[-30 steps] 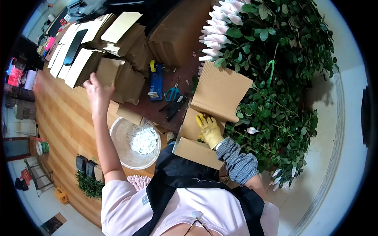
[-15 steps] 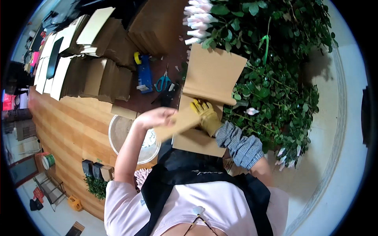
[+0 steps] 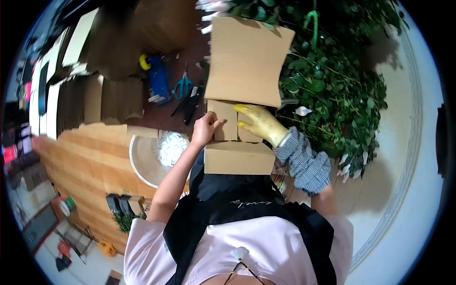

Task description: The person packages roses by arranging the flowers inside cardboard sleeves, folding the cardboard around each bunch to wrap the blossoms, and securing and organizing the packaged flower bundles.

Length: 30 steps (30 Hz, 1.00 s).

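In the head view, a sheet of brown corrugated cardboard (image 3: 249, 64) stands at the far side, with a folded cardboard flap (image 3: 239, 159) nearest my apron. Between them lies a smaller cardboard piece (image 3: 226, 124), flat, with a dark seam along its right side. My left hand (image 3: 204, 129), bare, has its fingers curled at this piece's left edge, the thumb lying over it. On the right, my right hand (image 3: 261, 122) wears a yellow glove. Its fingers are stretched out and apart over the cardboard's right part, and nothing is gripped in them.
Leafy rose stems (image 3: 327, 85) are heaped to the right. Teal-handled scissors (image 3: 182, 86), a dark-handled tool (image 3: 191, 105) and a blue tape dispenser (image 3: 158, 80) lie to the left. A round tub (image 3: 137, 164) holds white bits. Cardboard stacks (image 3: 121, 97) stand beyond.
The cardboard piece my left hand held tilted in the air now lies flat between the sheet and the flap. My gloved right hand has shifted right, fingers now spread. The view has moved slightly.
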Tool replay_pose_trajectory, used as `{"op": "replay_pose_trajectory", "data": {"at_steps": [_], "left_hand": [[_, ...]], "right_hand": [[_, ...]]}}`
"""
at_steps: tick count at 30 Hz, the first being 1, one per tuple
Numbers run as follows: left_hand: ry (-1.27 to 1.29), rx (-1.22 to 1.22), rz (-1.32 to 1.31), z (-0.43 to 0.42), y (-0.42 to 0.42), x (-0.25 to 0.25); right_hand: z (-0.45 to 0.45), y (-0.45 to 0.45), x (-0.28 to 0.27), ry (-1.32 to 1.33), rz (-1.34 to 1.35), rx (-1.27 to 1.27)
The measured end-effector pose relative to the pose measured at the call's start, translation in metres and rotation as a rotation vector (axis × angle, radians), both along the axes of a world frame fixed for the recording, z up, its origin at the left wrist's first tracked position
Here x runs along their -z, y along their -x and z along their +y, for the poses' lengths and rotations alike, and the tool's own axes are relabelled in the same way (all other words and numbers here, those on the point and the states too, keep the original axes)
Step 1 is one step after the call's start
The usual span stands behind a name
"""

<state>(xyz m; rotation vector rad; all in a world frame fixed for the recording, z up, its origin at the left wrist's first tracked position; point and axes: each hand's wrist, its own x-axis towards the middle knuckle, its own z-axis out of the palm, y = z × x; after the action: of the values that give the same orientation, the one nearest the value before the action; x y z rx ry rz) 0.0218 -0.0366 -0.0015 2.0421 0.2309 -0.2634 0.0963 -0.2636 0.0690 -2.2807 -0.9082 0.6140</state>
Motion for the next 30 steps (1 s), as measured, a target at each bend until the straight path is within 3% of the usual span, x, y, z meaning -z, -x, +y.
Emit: {"op": "replay_pose_trajectory", "data": {"at_steps": [1, 3, 5, 6, 8, 9, 11, 12, 13, 15, 16, 17, 19, 21, 22, 23, 25, 27, 29, 30], "left_hand": [[-0.062, 0.031, 0.008, 0.002, -0.001, -0.003], [-0.038, 0.018, 0.12, 0.004, -0.003, -0.003], [-0.431, 0.24, -0.056, 0.005, -0.007, -0.018], [-0.628, 0.365, 0.015, 0.006, -0.014, -0.033], [-0.427, 0.478, -0.001, 0.001, -0.027, -0.081], [-0.256, 0.534, 0.0, -0.005, -0.03, -0.095], [-0.601, 0.718, -0.094, -0.018, -0.027, -0.083], [-0.705, 0.765, -0.08, -0.024, -0.026, -0.073], [-0.817, 0.812, -0.069, -0.028, -0.028, -0.07], [-0.782, 0.818, -0.11, -0.026, -0.03, -0.073], [-0.737, 0.812, -0.15, -0.026, -0.033, -0.074], [-0.741, 0.82, -0.158, -0.025, -0.033, -0.076], [-0.698, 0.79, -0.147, -0.023, -0.025, -0.078], [-0.73, 0.761, -0.023, -0.031, -0.012, -0.082], [-0.726, 0.792, -0.07, -0.026, -0.005, -0.073], [-0.72, 0.82, -0.116, -0.022, 0.003, -0.061], [-0.7, 0.776, -0.051, -0.019, 0.005, -0.06], [-0.604, 0.704, -0.086, -0.021, 0.005, -0.06], [-0.605, 0.665, -0.065, -0.025, 0.003, -0.068], [-0.573, 0.661, -0.06, -0.023, 0.004, -0.064]], "right_hand": [[0.007, 0.006, -0.001, -0.008, -0.002, 0.062], [0.026, 0.009, 0.004, 0.338, -0.111, -0.121], [0.048, 0.009, -0.024, 0.673, -0.122, -0.21], [0.05, 0.008, -0.013, 0.691, -0.143, -0.2], [0.052, 0.015, 0.041, 0.763, -0.24, -0.236], [0.06, 0.009, 0.029, 0.757, -0.068, -0.193], [0.059, 0.009, 0.013, 0.711, 0.015, -0.168], [0.047, 0.02, 0.04, 0.563, -0.215, -0.111], [0.037, 0.016, 0.032, 0.559, -0.222, -0.096], [0.013, 0.01, 0.004, 0.126, 0.344, 0.101], [0.002, 0.007, -0.055, 0.134, 0.535, 0.167], [-0.013, 0.014, -0.054, -0.024, 0.787, 0.225], [-0.036, 0.045, -0.042, -0.395, 0.452, 0.068], [-0.038, 0.08, -0.025, 0.115, 0.216, -0.108], [-0.026, 0.087, -0.039, 0.342, 0.17, -0.07], [-0.024, 0.095, -0.033, 0.387, 0.041, -0.036], [-0.035, 0.092, -0.041, 0.116, -0.124, -0.036], [-0.051, 0.065, -0.061, -0.548, 0.565, 0.134], [-0.081, 0.005, -0.086, -0.688, 0.29, 0.226], [-0.094, -0.021, -0.105, -0.588, 0.101, 0.502]]}}
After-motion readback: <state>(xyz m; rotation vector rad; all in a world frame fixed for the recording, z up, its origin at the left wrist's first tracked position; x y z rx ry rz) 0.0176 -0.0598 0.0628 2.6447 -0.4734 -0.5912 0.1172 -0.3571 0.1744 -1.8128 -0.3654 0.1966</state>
